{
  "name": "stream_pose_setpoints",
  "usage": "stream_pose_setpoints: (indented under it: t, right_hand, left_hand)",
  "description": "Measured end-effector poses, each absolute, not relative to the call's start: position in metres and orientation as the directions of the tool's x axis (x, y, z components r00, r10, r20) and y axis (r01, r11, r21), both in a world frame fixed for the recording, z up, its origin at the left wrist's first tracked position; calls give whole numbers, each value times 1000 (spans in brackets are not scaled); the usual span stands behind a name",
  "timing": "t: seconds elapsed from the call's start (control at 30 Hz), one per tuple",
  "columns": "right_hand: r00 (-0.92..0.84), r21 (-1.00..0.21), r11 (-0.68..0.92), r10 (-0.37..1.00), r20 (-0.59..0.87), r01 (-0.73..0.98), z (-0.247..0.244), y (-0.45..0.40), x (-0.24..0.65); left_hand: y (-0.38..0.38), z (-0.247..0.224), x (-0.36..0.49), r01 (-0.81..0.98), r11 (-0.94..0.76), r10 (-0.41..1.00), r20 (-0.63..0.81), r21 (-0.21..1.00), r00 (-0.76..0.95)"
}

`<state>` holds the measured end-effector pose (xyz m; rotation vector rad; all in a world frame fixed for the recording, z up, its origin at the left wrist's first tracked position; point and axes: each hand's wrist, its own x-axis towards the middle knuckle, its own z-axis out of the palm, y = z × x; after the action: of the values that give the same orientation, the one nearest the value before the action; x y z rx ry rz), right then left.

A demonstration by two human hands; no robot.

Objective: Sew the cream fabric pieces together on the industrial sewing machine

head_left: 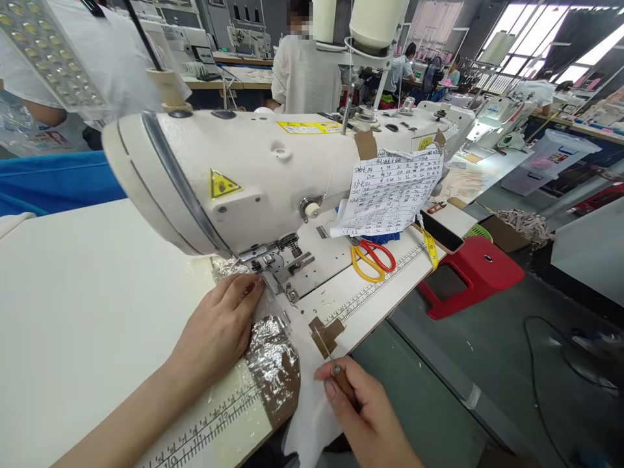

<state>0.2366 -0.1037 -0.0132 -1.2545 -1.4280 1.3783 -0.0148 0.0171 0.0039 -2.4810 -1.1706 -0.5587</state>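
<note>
A white sewing machine (273,175) stands across the table, its needle and presser foot area (273,266) low at the centre. My left hand (227,315) is palm down beside the foot, fingers bent and close together on the edge of a white fabric (312,396). The fabric runs from the foot toward me and hangs over the table's front edge. In my right hand (361,403) is an awl (344,383) by its wooden handle. Its thin metal point reaches over brown tape (326,337) on the table. My left fingertips are partly hidden under the hand.
Red-and-yellow-handled scissors (373,260) lie right of the foot, near a printed ruler and a yellow tape measure (429,244). A handwritten sheet (390,188) hangs from the machine. A dark phone (441,231) and a red stool (478,273) are to the right. People sit further back.
</note>
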Motion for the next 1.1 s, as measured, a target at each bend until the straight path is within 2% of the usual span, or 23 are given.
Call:
stream_pose_setpoints:
  t: [0.1, 0.33, 0.53, 0.67, 0.83, 1.1]
  right_hand:
    - [-225, -975, 5, 973, -46, 221, -4, -94, 234]
    - [-267, -930, 163, 961, 74, 330, 13, -78, 226]
    - [-328, -810, 324, 929, 173, 489, 15, -66, 219]
    - [-362, -703, 412, 903, 231, 579, 18, -56, 212]
    - [-386, -609, 452, 889, 246, 652, 19, -46, 204]
    - [-436, -531, 464, 880, 186, 709, 17, -32, 194]
  left_hand:
    - [21, 9, -13, 787, -597, 640, 499, -155, 584]
    - [24, 4, -21, 732, -681, 616, 519, -28, 593]
    - [25, 4, -21, 780, -619, 641, 513, -94, 571]
    - [24, 5, -22, 766, -638, 620, 536, -80, 573]
    - [21, 6, -22, 722, -691, 594, 546, -30, 591]
    - [23, 8, -21, 739, -668, 586, 549, -88, 596]
